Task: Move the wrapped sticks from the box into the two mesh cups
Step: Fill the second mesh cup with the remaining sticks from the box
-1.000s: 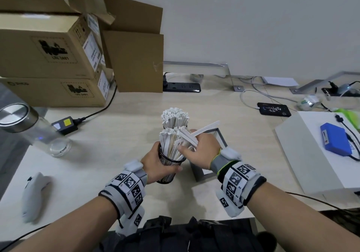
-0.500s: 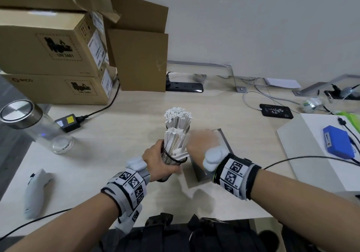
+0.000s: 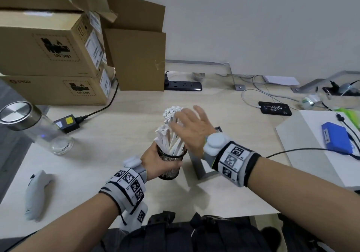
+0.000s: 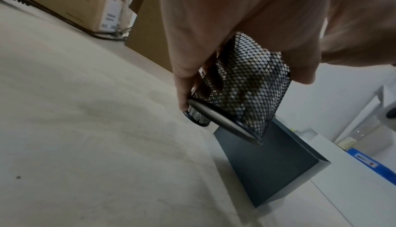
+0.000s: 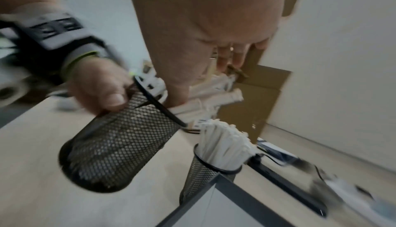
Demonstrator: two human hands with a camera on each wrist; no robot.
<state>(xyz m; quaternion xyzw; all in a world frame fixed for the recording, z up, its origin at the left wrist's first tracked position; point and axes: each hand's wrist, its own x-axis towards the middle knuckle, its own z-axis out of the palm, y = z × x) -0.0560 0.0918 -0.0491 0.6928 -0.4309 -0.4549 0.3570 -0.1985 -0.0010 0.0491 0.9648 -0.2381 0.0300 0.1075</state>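
Wrapped sticks (image 3: 169, 141) standing packed in the near mesh cup (image 3: 169, 165), fanning out above its rim. Head view: left hand (image 3: 155, 163) gripping this cup around its wall, fingers curled, holding it tilted away from the body. Right hand (image 3: 191, 130) lying flat with straight fingers, palm pressing against the side of the stick bundle, holding nothing. Second bundle of sticks (image 3: 172, 112) showing just behind the right hand, its cup hidden there. Grey box (image 3: 200, 171) sitting just beside the near cup, partly covered by the right wrist. Standing around on the table (image 3: 116, 134): cardboard boxes (image 3: 52, 57) at the back left, a glass bottle (image 3: 29, 127) at the left.

Left wrist view: fingers (image 4: 184, 85) wrapping the mesh cup (image 4: 240, 91), base lifted off the table on one side, cup leaning. Box (image 4: 268, 163) lying right behind it, inner floor showing dark.

Right wrist view, somewhat blurred: left hand (image 5: 98, 86) clamping the tilted cup (image 5: 120, 147), thumb lying across the mesh. Right hand (image 5: 203, 32) staying open, palm edge touching the white sticks (image 5: 212, 93) at the cup mouth. Far mesh cup (image 5: 203, 174) standing upright, full of sticks (image 5: 225, 144), touching the box corner (image 5: 216, 195).
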